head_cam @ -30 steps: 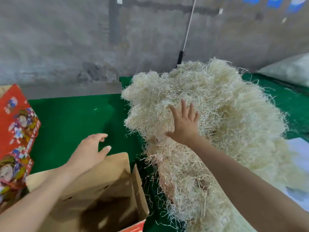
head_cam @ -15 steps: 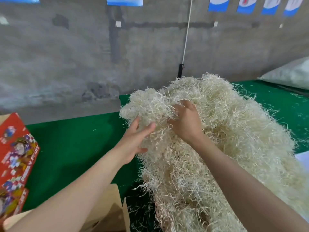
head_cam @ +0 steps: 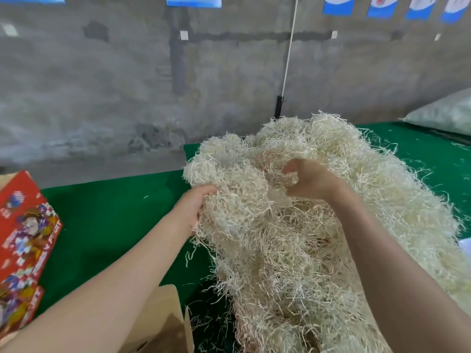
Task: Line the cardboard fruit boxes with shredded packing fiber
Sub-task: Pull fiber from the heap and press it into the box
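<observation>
Grey concrete wall [head_cam: 102, 98] rose behind the far edge of the green-covered table [head_cam: 114, 225]. Along the table's left edge, red printed boxes [head_cam: 25, 230] were cut off by the frame, their lettering too blurred to read. At the near edge only a flap and corner of the plain cardboard box [head_cam: 163, 324] showed below the left forearm. A white sack [head_cam: 443, 115] at the far right corner was half out of view. The fiber [head_cam: 293, 250] lay heaped over the table's right half, pale cream, its thin tangled strands straying onto the green. The left hand [head_cam: 193, 207] gripped the heap's left side, fingertips buried out of sight. The right hand [head_cam: 311, 182], fingers curled, pinched a tuft near the top.
</observation>
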The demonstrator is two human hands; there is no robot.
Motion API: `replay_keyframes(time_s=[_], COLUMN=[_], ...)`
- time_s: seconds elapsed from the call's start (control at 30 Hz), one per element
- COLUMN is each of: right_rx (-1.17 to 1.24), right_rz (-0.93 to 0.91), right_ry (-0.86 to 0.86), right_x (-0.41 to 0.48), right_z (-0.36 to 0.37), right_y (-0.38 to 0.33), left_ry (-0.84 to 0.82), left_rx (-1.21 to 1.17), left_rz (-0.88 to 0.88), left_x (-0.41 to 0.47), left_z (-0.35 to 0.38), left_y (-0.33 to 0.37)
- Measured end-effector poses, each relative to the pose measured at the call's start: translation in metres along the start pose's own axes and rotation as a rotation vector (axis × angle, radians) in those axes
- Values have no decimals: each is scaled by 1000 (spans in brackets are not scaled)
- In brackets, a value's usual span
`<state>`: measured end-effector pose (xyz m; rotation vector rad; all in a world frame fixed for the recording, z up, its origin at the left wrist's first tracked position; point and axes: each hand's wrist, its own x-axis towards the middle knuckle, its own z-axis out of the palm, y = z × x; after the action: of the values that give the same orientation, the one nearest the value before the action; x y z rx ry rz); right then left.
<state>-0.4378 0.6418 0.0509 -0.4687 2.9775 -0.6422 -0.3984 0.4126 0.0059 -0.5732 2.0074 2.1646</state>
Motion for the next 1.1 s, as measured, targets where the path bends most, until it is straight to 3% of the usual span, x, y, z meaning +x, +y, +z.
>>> replay_keyframes(time_s=[0.07, 0.1, 0.2, 0.3, 0.4, 0.5, 0.6, 0.73, 0.8, 0.9, 1.0, 1.1], right_rx=[-218, -190, 316, 270, 375, 301, 221, -101, -122, 47, 248, 386], right_rz=[-43, -107, -161, -150, -158, -186, -53, 109, 107, -35, -191, -242], right_ry=[-160, -181, -155, -192, -286, -216, -198, -216, -219, -223, -95, -86], right_x=[1, 2, -5, -3, -2, 4, 5, 2, 0, -3, -3, 3], right_z=[15, 25, 46, 54, 55, 64, 65, 64, 58, 34, 13, 16], right_y=[-3, -7, -30, -35, -39, -32, -13, 25, 33, 24, -3, -28], left_ry=[10, 17, -144, -330, -193, -116, -151, -10, 40, -14, -130, -217], left_rx=[-25, -26, -37, -19, 146, -10, -129, -248, -260, -237, -248, -163], left_rz=[28, 42, 97, 9, 29, 61, 72, 148, 163, 160, 208, 159], left_x=[-2, -3, -12, -23, -26, -18, -16, -20, -22, -26, -30, -24], left_z=[-6, -6, -3, 4, 11, 8, -3, -10, -13, -14, -11, -7], left_y=[4, 4, 2, 0, 2, 6, 10, 19, 24, 26, 26, 25])
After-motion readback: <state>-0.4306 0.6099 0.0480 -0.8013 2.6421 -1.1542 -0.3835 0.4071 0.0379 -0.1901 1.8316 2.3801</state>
